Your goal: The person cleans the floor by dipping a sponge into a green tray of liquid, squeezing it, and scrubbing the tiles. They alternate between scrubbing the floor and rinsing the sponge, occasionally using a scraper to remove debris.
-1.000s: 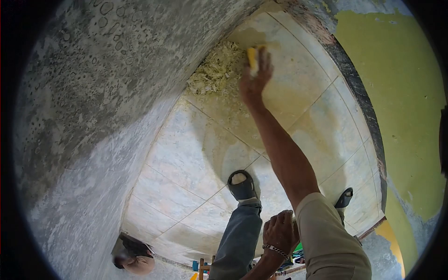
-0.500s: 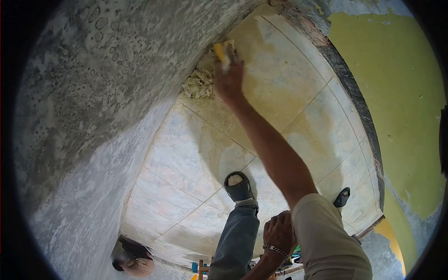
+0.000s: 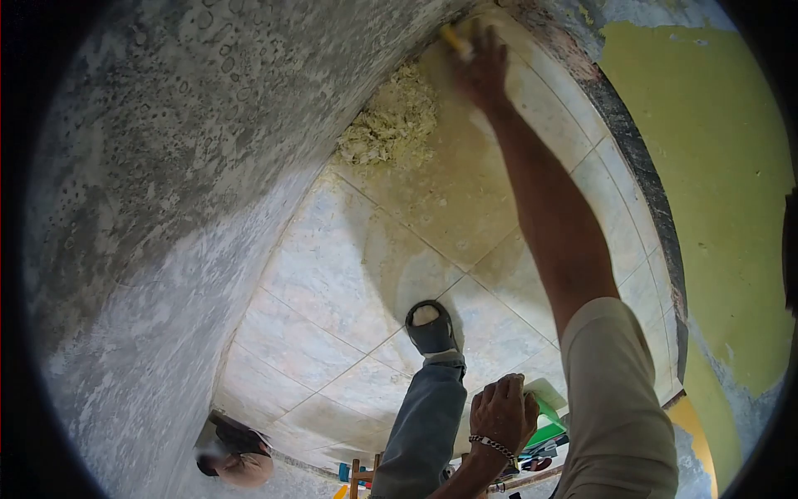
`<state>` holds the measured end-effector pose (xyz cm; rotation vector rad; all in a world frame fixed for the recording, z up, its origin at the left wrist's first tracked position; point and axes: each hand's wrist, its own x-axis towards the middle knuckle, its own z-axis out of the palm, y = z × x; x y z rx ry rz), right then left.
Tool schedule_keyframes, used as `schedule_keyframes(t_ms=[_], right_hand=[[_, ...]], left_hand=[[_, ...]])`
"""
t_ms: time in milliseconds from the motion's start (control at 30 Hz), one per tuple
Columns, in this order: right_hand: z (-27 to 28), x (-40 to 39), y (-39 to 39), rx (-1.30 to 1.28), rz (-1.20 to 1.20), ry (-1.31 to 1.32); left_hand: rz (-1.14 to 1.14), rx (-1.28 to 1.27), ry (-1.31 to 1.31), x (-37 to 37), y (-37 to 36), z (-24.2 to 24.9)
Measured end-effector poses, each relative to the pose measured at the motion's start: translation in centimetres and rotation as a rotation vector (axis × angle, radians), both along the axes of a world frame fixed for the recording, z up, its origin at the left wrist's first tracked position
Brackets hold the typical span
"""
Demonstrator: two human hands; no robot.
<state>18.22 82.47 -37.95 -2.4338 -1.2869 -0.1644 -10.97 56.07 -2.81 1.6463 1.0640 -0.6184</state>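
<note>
Far up in the corner, my right hand [image 3: 484,73] is blurred by motion, its fingers partly spread around a yellow tool [image 3: 454,38] at the foot of the grey wall. Beside it, against the wall, lies a pile of pale shavings or scrapings [image 3: 391,121] on the wet, brownish floor tiles [image 3: 449,195]. Near the bottom, my left hand [image 3: 504,414], with a chain bracelet on the wrist, has its fingers curled; what they hold, if anything, is hidden.
A rough grey wall [image 3: 166,166] rises at left, a peeling green wall [image 3: 706,166] at right. My sandaled foot [image 3: 431,326] stands mid-floor. A green object [image 3: 547,426] shows beside my left hand. Another person [image 3: 241,461] is at the lower left, near a wooden frame [image 3: 362,476].
My right hand has moved up and to the right with the yellow tool, uncovering more of the pile. The green object beside my left hand shows more. The second sandal is out of sight.
</note>
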Motion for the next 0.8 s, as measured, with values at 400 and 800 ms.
schedule_keyframes(t_ms=[400,800], right_hand=[[0.8,1.7,-2.2,0.281,0.232,0.511],[2.9,-11.5,0.8,0.321,-0.189,0.73]], left_hand=[[0.063,0.035,-0.049,-0.6,-0.4,0.0],[-0.054,-0.008,-0.047,-0.2,-0.4,-0.2]])
